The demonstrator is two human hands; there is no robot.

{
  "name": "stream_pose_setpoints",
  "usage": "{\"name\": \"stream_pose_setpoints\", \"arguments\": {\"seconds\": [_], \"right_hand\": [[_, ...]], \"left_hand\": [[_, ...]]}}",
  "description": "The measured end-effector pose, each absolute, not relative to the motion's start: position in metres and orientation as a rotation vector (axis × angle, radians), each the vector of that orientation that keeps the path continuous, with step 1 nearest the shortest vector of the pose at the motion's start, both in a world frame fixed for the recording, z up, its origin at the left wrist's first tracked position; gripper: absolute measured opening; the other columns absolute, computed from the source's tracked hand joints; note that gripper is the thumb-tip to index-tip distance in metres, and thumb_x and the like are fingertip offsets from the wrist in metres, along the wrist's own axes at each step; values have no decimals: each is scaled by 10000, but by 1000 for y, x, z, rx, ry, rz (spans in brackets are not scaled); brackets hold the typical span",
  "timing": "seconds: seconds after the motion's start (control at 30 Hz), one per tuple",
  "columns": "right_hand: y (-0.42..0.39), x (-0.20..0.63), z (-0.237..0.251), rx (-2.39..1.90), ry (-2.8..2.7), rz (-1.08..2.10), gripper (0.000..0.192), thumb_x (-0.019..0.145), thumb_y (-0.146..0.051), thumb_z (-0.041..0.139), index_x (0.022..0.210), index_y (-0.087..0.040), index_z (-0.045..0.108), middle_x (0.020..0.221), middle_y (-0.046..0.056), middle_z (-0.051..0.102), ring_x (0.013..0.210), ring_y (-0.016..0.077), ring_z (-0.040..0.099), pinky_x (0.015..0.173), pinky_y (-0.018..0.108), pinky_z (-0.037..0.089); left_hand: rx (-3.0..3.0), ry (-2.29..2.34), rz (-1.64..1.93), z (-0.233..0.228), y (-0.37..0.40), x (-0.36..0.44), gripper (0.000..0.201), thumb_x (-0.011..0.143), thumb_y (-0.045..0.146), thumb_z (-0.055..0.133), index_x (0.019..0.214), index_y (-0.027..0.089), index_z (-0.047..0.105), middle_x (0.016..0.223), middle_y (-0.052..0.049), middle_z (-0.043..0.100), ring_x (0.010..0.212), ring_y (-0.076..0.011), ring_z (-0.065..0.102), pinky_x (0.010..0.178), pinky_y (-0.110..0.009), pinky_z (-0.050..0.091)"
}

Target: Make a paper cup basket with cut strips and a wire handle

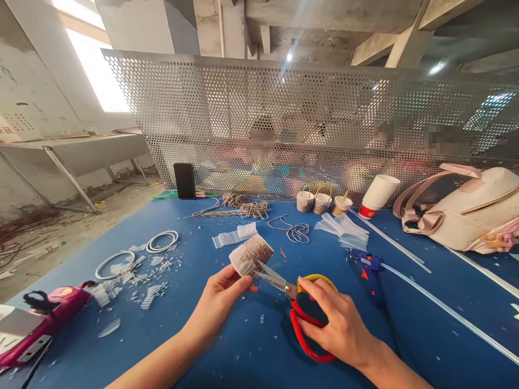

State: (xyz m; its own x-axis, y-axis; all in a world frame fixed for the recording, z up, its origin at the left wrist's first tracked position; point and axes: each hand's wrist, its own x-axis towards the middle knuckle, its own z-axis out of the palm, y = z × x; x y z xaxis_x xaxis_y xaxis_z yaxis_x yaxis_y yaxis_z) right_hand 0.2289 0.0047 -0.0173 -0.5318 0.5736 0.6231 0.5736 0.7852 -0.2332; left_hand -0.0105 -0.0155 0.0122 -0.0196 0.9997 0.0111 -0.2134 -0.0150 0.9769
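My left hand (222, 294) grips a small paper cup (253, 253) wrapped in brown cord, tilted on its side above the blue table. In my right hand (338, 319) is a pair of scissors (290, 292) with one red and one yellow handle. The scissor blades are parted, and their tips meet the cup's side near my left fingertips. Just behind the cup lies a pleated strip of translucent plastic (233, 235). A loose piece of cord (298, 232) is coiled farther back.
White rings (162, 241) and plastic scraps lie at left, near a magenta power strip (52, 313). A blue glue gun (371, 275) is at right. Farther back stand a phone (184, 181), small cord-wrapped cups (322, 203), stacked paper cups (379, 195) and a backpack (478, 210) before a perforated metal screen (227, 119).
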Motion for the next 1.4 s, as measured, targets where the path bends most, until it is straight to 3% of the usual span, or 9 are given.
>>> {"name": "stream_pose_setpoints", "arguments": {"seconds": [0.17, 0.33, 0.5, 0.63, 0.8, 0.93, 1.03, 1.2, 1.4], "right_hand": [[6, 233, -19, -791, -2268, -6, 524, 840, -275, 581, 1319, -173, 395, 885, 71, 644, 776, 201, 654, 626, 309, 562], [6, 234, -21, -824, -2236, 135, 513, 840, -260, 580, 1315, -195, 396, 911, 70, 641, 742, 180, 634, 563, 270, 553], [3, 229, -26, -941, -2177, 390, 508, 829, -293, 602, 1303, -230, 429, 1068, 76, 644, 733, 153, 631, 672, 270, 576], [0, 226, -23, -1071, -2102, 660, 494, 829, -384, 599, 1282, -227, 479, 1079, 67, 660, 763, 146, 643, 697, 238, 575], [-3, 225, -18, -1173, -1997, 901, 542, 786, -447, 627, 1247, -183, 517, 964, 66, 677, 737, 147, 631, 678, 228, 567], [-3, 224, -17, -1152, -1932, 1035, 525, 785, -440, 623, 1225, -173, 520, 782, 29, 658, 706, 162, 639, 625, 238, 563], [-3, 221, -16, -1105, -1894, 1105, 511, 788, -463, 614, 1198, -169, 532, 708, 12, 635, 727, 184, 654, 628, 260, 568], [-2, 219, -19, -1105, -1889, 1138, 538, 791, -497, 606, 1201, -159, 524, 796, 47, 666, 711, 179, 653, 631, 265, 566], [-6, 217, -26, -1100, -2050, 862, 518, 821, -442, 597, 1254, -173, 502, 821, 38, 668, 646, 147, 625, 610, 235, 561]], "left_hand": [[1267, 1126, 1280, 16, -13, -19, 224, 768, 297, 639, 962, 215, 713, 962, -31, 682, 790, -174, 562, 730, -275, 477], [1351, 1274, 1210, 32, -9, -29, 136, 737, 234, 566, 739, 185, 693, 730, 1, 624, 686, -152, 519, 661, -263, 448], [1246, 1300, 1079, 35, -1, -43, 266, 687, 269, 609, 922, 167, 683, 715, -5, 625, 636, -151, 510, 565, -264, 422], [1268, 1275, 995, 34, 3, -51, 228, 740, 321, 577, 821, 155, 710, 749, -28, 652, 632, -141, 504, 569, -262, 406], [1309, 1304, 1005, 39, 2, -54, 516, 819, 554, 457, 833, 124, 741, 760, -78, 684, 630, -160, 504, 591, -290, 416], [1392, 1377, 1018, 45, -2, -54, 618, 814, 630, 409, 899, 125, 755, 773, -88, 709, 618, -171, 523, 632, -308, 426], [1351, 1359, 1077, 47, -5, -52, 609, 808, 631, 429, 952, 132, 748, 800, -94, 723, 660, -196, 577, 662, -317, 441], [1174, 1232, 1154, 46, -3, -50, 532, 791, 577, 513, 929, 117, 745, 834, -111, 719, 740, -216, 611, 672, -322, 479], [1002, 1122, 1219, 42, -2, -46, 317, 739, 399, 667, 892, 133, 747, 873, -102, 712, 793, -202, 602, 682, -315, 511]]}}
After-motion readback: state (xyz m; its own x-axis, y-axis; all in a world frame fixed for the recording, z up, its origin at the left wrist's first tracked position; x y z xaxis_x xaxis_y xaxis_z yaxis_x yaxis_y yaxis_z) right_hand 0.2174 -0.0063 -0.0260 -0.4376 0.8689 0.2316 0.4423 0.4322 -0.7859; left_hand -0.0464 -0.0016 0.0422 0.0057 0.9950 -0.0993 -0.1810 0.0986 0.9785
